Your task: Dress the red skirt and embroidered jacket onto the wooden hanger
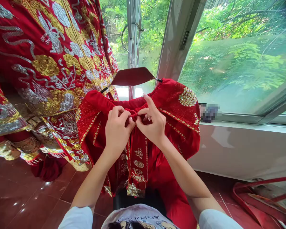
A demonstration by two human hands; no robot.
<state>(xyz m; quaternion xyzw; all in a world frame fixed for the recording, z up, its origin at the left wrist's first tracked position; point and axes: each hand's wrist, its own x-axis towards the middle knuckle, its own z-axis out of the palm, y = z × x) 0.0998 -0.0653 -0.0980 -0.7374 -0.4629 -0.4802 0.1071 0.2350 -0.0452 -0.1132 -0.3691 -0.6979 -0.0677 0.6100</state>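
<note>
A red skirt (186,140) with a gathered waistband, beaded trim and gold embroidery hangs in front of me from a clip hanger (133,77). My left hand (118,128) is closed on the front middle of the waistband, thumb and fingers pinched together. Beside it, almost touching, my right hand (153,122) pinches the same spot with thumb and fingertips, its index finger raised. Between the fingertips the red cloth is bunched, and I cannot make out any fastening there. Below the hands an embroidered front panel (138,168) hangs straight down.
A red jacket (62,60) with gold and silver embroidery hangs close on the left. Behind the hanger are a metal window frame (178,35) and a sill (248,126). Red metal bars (243,197) stand at the lower right on the tiled floor (30,203).
</note>
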